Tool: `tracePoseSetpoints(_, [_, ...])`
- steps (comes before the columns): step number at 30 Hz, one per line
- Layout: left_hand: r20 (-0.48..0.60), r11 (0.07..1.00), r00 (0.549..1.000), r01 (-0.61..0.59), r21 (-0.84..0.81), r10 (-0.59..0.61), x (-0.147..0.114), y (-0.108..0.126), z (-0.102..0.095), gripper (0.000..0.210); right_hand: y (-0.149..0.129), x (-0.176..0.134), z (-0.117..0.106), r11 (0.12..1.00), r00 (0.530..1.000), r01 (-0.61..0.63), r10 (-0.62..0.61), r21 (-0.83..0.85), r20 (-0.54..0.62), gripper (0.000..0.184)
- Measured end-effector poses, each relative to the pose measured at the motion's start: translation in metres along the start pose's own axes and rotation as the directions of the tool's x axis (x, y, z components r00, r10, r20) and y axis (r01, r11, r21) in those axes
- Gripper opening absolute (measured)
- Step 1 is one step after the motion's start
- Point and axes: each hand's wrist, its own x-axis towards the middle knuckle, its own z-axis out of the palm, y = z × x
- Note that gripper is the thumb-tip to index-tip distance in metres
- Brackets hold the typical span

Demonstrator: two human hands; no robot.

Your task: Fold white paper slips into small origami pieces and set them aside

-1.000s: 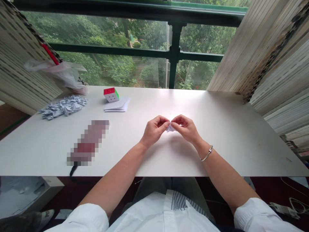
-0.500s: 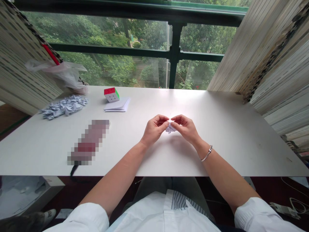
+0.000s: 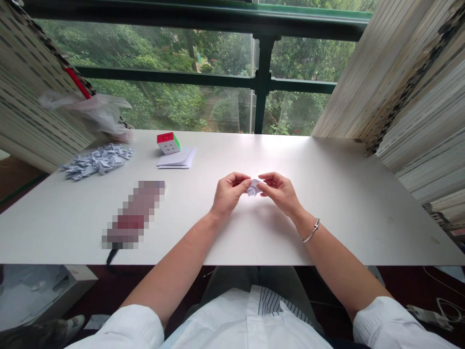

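Observation:
Between my hands, above the middle of the white table, is a small folded white paper piece (image 3: 254, 189). My left hand (image 3: 229, 191) pinches its left side between thumb and fingers. On the other side, my right hand (image 3: 279, 191) grips it with the thumb pressed on the near face. The fingers cover part of the paper, so its full shape is hidden. A silver bracelet (image 3: 311, 231) circles my right wrist.
A heap of folded paper pieces (image 3: 98, 161) lies at the table's (image 3: 348, 203) back left. Beside it, a puzzle cube (image 3: 168, 143) rests on white paper sheets (image 3: 181, 159). A pixelated object (image 3: 134, 215) with a black strap lies nearer. Below left stands a box of papers (image 3: 78, 286).
My left hand has shifted slightly left, and more of the folded paper shows between the hands. My right hand has barely moved.

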Motion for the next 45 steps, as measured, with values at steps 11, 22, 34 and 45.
tracePoseSetpoints(11, [0.113,0.998,0.992,0.055,0.032,-0.059,-0.002,0.001,0.0,0.031,-0.001,-0.005,0.001,0.955,0.975,0.213,-0.222,-0.204,-0.022,0.027])
tracePoseSetpoints(22, [0.032,0.999,0.999,0.036,0.007,-0.037,-0.001,0.004,0.002,0.031,-0.005,-0.005,0.0,0.926,0.968,0.251,-0.246,-0.283,0.055,0.029])
tracePoseSetpoints(34, [0.03,1.0,0.999,0.025,-0.005,-0.025,0.001,-0.001,0.0,0.029,-0.008,-0.005,-0.001,0.929,0.97,0.24,-0.222,-0.28,0.095,0.024])
tracePoseSetpoints(45, [0.02,1.0,1.0,0.005,0.028,-0.006,-0.001,0.002,0.003,0.028,-0.009,-0.006,0.001,0.943,0.975,0.222,-0.21,-0.247,0.075,0.028])
